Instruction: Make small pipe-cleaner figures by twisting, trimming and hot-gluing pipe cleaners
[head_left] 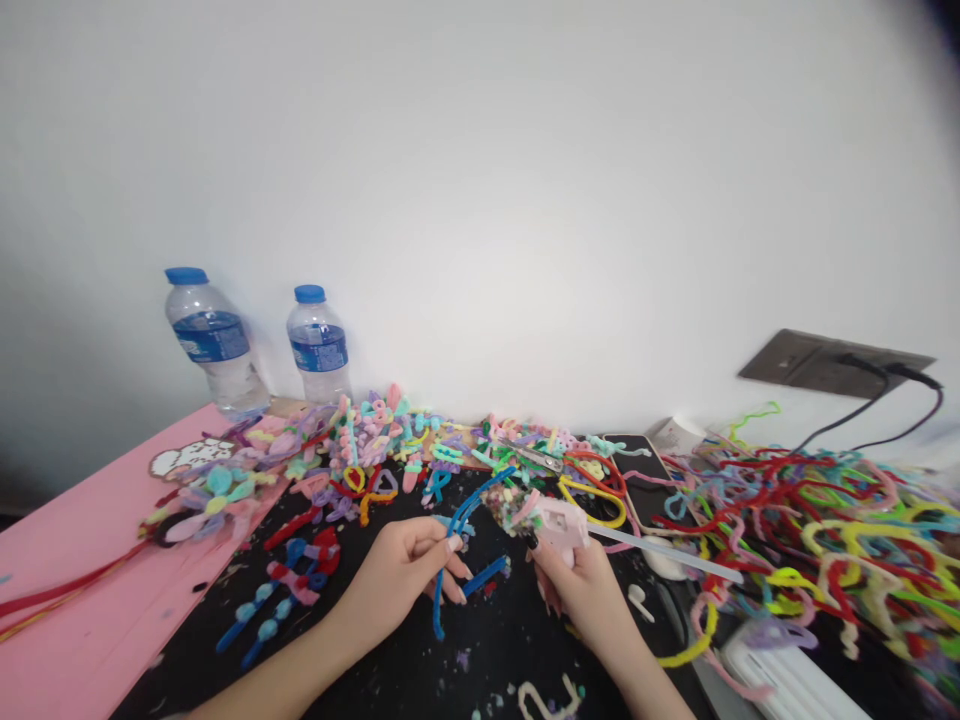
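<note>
Between the thumb and fingers of my left hand (pixel 405 570) is a bent blue pipe cleaner (pixel 439 612), its strands rising above the fingertips and one end hanging below. My right hand (pixel 589 590) grips a small pale pink hot glue gun (pixel 564 524). A long translucent glue stick (pixel 667 554) sticks out of the gun's back to the right. Coloured fuzz clings around the nozzle, which points left toward the blue strands; whether it touches them I cannot tell. Just below, a short blue pipe cleaner piece (pixel 486 577) lies on the black mat (pixel 420 670).
Two water bottles (pixel 321 345) stand by the wall. Finished pipe cleaner shapes (pixel 375 430) and scissors (pixel 536 457) line the back. Loose pipe cleaners (pixel 840 520) pile up at right, near a white box (pixel 787 670) and a wall socket (pixel 825 362). Pink board (pixel 67 580) lies left.
</note>
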